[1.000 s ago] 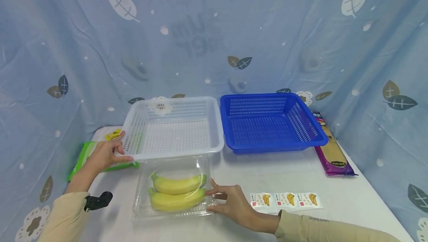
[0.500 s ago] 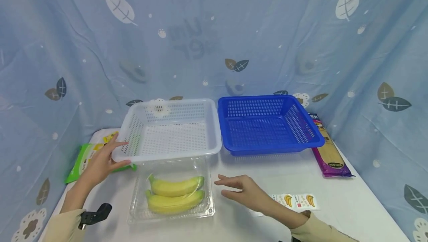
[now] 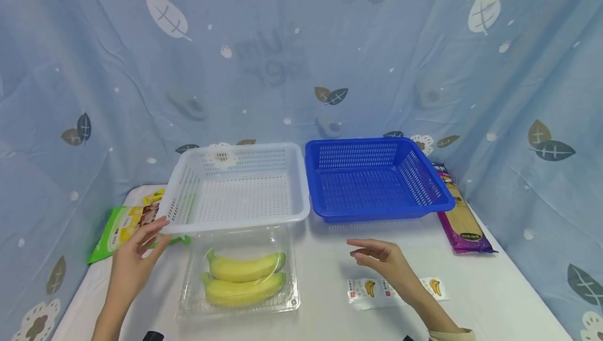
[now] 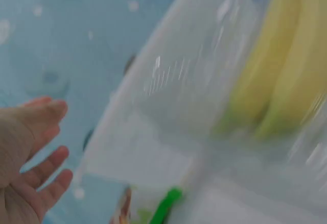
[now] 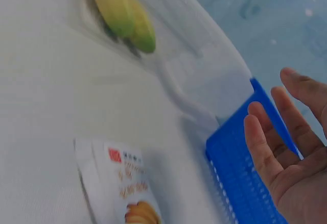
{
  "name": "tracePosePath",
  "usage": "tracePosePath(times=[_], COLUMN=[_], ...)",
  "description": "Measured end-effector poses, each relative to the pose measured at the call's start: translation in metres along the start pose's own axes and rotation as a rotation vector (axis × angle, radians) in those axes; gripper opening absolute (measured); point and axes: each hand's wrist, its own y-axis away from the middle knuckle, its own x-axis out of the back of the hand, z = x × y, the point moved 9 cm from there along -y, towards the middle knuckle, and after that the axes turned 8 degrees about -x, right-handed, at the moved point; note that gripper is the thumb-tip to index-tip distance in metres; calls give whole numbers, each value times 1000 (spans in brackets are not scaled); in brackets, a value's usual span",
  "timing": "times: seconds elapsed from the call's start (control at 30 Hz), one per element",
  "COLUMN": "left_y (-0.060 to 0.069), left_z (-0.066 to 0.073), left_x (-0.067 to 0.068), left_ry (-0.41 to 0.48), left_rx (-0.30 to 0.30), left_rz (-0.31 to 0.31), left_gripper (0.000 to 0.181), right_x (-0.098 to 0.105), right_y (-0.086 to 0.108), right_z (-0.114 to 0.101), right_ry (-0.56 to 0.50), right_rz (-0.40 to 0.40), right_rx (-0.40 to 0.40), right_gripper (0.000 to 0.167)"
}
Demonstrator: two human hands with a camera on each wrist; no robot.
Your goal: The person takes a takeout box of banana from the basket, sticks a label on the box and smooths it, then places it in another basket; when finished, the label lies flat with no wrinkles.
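Observation:
Two yellow bananas [image 3: 245, 278] lie inside a clear plastic box [image 3: 288, 299] in front of the white basket [image 3: 301, 210]. My left hand [image 3: 134, 265] is by the basket's near left corner with its fingers extended; in the left wrist view nothing is in its grasp. Over the table right of the box, my right hand [image 3: 383, 262] hovers with relaxed fingers and holds nothing. Beneath it is a strip of banana-print labels [image 3: 365, 290], partly hidden by the forearm. The right wrist view has the labels [image 5: 130, 183] and the blue basket [image 5: 240, 168] close to that hand.
Beside the white basket stands the blue basket [image 3: 372, 210]. A purple-ended packet [image 3: 468, 228] lies at the far right. At the left are a green bag [image 3: 110, 236] and a small yellow packet [image 3: 153, 196]. A patterned curtain [image 3: 264, 58] encloses the table.
My right hand has left the clear box and moved right, over the labels. My left hand has let go of the white basket's corner and drawn back toward me.

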Motion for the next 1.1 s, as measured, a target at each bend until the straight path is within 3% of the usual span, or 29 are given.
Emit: tracePosePath(times=[0.2, 0.47, 0.67, 0.87, 1.1], left_y=[14, 23, 28, 33, 38], left_z=[33, 70, 99, 128, 168], left_x=[-16, -49, -84, -129, -178], left_ry=[176, 402, 570, 735, 818], left_rx=[10, 90, 166, 229, 186], left_rz=[-22, -80, -188, -278, -395], left_gripper=[35, 30, 35, 39, 38], right_x=[20, 34, 45, 56, 53], right_y=[8, 22, 30, 35, 37], right_z=[22, 41, 53, 62, 72], right_ry=[-14, 7, 11, 33, -41], right_rz=[74, 93, 83, 81, 36], right_rx=[-50, -28, -44, -72, -120], right_gripper=[36, 37, 38, 39, 43])
